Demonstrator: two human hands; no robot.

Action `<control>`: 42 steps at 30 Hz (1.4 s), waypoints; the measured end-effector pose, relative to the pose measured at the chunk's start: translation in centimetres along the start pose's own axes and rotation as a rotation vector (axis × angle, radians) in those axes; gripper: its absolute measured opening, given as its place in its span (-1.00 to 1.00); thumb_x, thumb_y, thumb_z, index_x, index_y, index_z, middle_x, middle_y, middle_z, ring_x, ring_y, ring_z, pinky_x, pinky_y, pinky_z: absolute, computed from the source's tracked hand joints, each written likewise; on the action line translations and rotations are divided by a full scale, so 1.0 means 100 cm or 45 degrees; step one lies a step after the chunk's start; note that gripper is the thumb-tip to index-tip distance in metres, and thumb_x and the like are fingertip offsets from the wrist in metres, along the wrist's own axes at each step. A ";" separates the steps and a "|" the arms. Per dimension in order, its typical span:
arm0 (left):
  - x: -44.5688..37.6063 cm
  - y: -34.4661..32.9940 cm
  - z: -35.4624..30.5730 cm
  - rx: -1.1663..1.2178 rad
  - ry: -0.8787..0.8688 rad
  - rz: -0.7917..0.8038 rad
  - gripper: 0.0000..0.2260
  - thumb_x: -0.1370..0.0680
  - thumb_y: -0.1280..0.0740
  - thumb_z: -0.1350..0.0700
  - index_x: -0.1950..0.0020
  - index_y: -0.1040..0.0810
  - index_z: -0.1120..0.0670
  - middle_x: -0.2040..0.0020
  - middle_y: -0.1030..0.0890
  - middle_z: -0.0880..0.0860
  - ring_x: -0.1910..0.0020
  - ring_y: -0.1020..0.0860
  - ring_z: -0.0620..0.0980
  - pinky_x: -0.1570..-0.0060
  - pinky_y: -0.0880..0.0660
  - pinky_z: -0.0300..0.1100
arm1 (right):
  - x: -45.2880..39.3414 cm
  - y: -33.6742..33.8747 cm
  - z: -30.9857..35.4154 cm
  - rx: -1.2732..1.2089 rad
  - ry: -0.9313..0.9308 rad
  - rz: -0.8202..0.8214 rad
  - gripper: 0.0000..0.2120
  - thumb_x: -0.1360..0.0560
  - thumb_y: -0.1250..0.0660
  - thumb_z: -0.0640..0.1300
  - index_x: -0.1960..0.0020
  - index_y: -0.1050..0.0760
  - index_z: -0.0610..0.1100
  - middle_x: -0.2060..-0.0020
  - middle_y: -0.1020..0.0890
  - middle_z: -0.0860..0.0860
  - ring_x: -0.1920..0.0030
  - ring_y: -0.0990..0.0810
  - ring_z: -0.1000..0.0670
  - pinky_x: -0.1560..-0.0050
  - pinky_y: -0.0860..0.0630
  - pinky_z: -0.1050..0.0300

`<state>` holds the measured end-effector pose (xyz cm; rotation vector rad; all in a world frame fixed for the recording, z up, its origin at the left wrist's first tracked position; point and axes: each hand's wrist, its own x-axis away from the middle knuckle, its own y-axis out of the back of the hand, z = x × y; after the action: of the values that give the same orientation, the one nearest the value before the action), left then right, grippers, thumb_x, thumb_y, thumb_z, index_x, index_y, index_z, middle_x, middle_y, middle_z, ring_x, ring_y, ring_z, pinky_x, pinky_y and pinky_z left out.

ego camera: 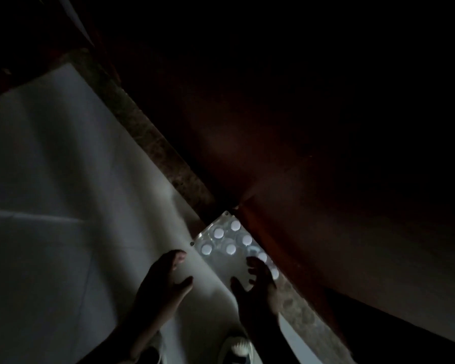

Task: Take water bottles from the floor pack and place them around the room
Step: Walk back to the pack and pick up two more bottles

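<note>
Floor pack (221, 245) holds white-capped bottles (231, 249) — left hand (166, 279), right hand (258, 282) spread, empty.

No readable text, label or number anywhere (frame dark; bottle caps (231, 248) plain white).

Pack of bottles (227, 245) stood on floor (63, 179), pressed into corner against stone skirting (153, 143) — wooden wall (313, 179) rose behind and right of pack. Left hand (166, 279) hovered over floor just left of pack, apart from it. Right hand (258, 282) reached over pack's near end, fingers spread. Shoe (237, 348) stood on floor nearer than pack — under right forearm.
</note>
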<state>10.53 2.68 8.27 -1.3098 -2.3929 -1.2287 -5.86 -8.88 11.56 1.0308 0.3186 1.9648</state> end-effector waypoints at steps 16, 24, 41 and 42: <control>-0.144 -0.168 0.120 -0.209 -0.330 -0.059 -0.39 -0.19 -0.64 -0.01 -0.19 -0.56 0.02 0.04 -0.68 0.06 0.03 -0.64 0.11 0.12 -0.60 -0.05 | -0.145 -0.157 -0.157 0.238 0.294 -0.115 -0.37 -0.39 -0.51 -0.15 -0.39 -0.37 0.03 -0.31 -0.55 0.04 -0.25 -0.54 0.05 -0.10 -0.49 0.22; -0.116 -0.126 0.085 -0.087 -0.434 -0.007 -0.47 -0.22 -0.62 -0.03 -0.12 -0.55 0.01 0.10 -0.68 -0.05 0.11 -0.64 -0.04 0.13 -0.57 -0.17 | -0.117 -0.126 -0.118 0.175 0.264 -0.197 -0.36 -0.29 -0.57 0.09 -0.28 -0.42 -0.01 -0.07 -0.67 -0.02 -0.06 -0.63 -0.08 -0.01 -0.57 0.04; 0.119 0.267 -0.310 0.436 -0.493 -0.017 -0.58 -0.27 -0.62 0.20 0.01 -0.54 -0.10 0.16 -0.69 -0.32 0.14 -0.65 -0.35 0.22 -0.49 -0.50 | 0.133 0.208 0.274 -0.595 0.548 0.053 -0.46 -0.31 -0.56 -0.27 -0.15 -0.45 0.11 0.08 -0.68 0.25 0.02 -0.69 0.13 0.04 -0.65 0.05; 0.137 0.285 -0.337 0.481 -0.502 -0.043 -0.57 -0.30 -0.59 0.31 0.06 -0.52 -0.11 0.23 -0.67 -0.38 0.21 -0.63 -0.40 0.27 -0.48 -0.52 | 0.149 0.228 0.296 -0.659 0.592 0.053 -0.49 -0.34 -0.54 -0.30 -0.16 -0.45 0.06 0.08 -0.68 0.19 0.03 -0.70 0.06 0.03 -0.65 -0.06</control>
<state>15.78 -4.78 53.62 -1.4932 -2.7360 -0.5113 -0.64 -15.16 50.98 0.2493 0.0264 2.1514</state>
